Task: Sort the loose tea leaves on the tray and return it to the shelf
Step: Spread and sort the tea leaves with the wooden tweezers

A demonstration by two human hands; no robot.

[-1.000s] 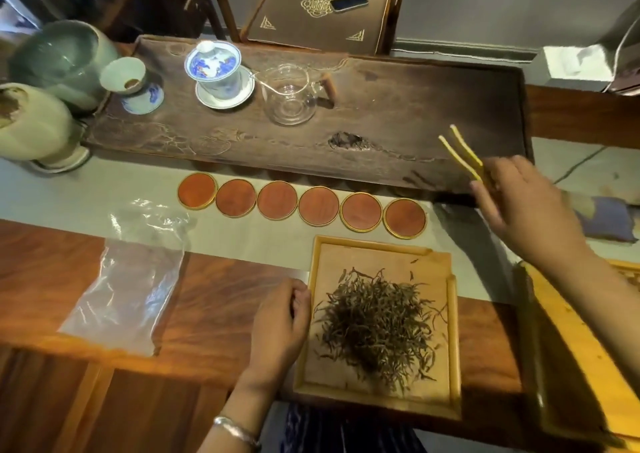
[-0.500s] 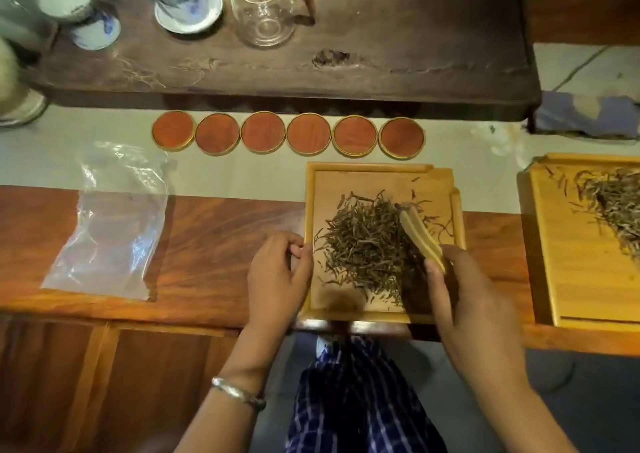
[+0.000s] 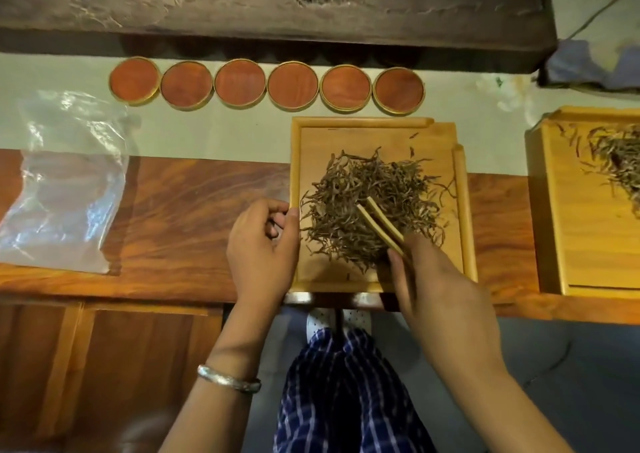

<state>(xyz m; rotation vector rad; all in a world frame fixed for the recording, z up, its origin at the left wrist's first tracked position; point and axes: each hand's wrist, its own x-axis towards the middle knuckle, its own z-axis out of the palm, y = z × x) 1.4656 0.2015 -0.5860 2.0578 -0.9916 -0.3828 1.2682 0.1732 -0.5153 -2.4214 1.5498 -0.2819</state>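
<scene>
**Tea leaves under the tweezers at the table's near edge**

Tea leaves (image 3: pixel 370 206) lie in a loose dark heap in the middle of a pale wooden tray (image 3: pixel 464 217), which sits on the reddish wooden table (image 3: pixel 194 210) at its near edge, partly over the pale runner (image 3: pixel 221 130). The right hand (image 3: pixel 440 286) comes in from the near side with its fingers pinched around bamboo tweezers (image 3: pixel 379 225); the two prongs stand slightly apart, their tips down among the leaves near the heap's centre. The left hand (image 3: pixel 259 248) rests at the tray's left rim, fingers curled and thumb against the edge, steadying it; a silver bangle (image 3: pixel 228 380) circles that wrist.

Beyond the tray, six round reddish coasters (image 3: pixel 266 85) run in a row along the runner, in front of a dark wooden tea board (image 3: pixel 277 5). A clear plastic bag (image 3: pixel 65 182) lies flat well to the left. Off to the right stands a second pale tray (image 3: pixel 588 244) with its own scatter of leaves. Below the table edge, checked blue trousers (image 3: pixel 343 393) show.
</scene>
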